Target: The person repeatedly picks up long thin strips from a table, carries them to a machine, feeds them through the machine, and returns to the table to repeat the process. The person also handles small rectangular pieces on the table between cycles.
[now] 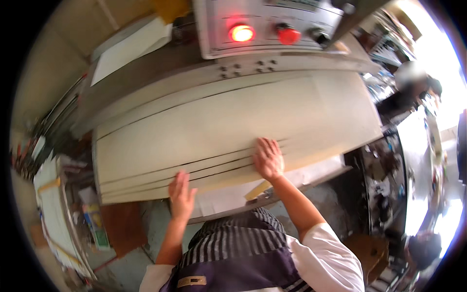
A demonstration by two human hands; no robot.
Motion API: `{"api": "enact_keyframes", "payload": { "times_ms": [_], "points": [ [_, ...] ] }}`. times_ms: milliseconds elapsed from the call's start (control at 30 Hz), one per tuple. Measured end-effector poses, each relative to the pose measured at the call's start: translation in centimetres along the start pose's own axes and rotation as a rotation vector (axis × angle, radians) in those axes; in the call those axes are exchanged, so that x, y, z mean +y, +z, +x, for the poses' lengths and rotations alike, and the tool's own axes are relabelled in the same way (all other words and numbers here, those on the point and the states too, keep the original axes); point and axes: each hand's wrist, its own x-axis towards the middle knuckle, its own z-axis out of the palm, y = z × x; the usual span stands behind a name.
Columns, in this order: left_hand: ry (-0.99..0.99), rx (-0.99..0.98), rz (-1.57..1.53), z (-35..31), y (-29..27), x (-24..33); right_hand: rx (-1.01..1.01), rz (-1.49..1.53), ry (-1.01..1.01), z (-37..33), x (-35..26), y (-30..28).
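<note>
A long pale beige board (219,121) lies across the machine bed in front of me, marked by several dark parallel lines that run along its length. My right hand (268,158) rests palm down on the board near its front edge, fingers stretched over the lines. At the board's near edge, farther left, my left hand (182,193) has its fingers extended onto the surface. Neither hand holds anything. Under the front edge sits a whitish table surface (219,200), with a small yellow strip (258,190) on it.
Beyond the board stands a control panel (272,29) with a glowing red light (242,33) and a red button (288,35). A metal bar (170,95) spans the board's far side. White paper (127,48) lies back left. Another person (411,92) is at far right, near cluttered benches.
</note>
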Motion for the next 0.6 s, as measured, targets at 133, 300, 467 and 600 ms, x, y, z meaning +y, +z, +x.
{"api": "enact_keyframes", "payload": {
  "times_ms": [133, 300, 467, 600],
  "points": [
    [-0.002, -0.173, -0.016, 2.1, 1.6, 3.6, 0.012, 0.008, 0.010, -0.2, -0.1, -0.3],
    [0.002, -0.148, 0.021, 7.2, 2.9, 5.0, -0.015, 0.001, 0.001, -0.1, -0.2, 0.0],
    [-0.078, -0.152, 0.166, 17.5, 5.7, 2.7, -0.031, 0.001, 0.005, 0.0, -0.1, 0.1],
    [-0.193, -0.215, 0.282, 24.7, 8.3, -0.5, -0.043, 0.003, 0.003, -0.2, 0.0, 0.2]
  ]
}}
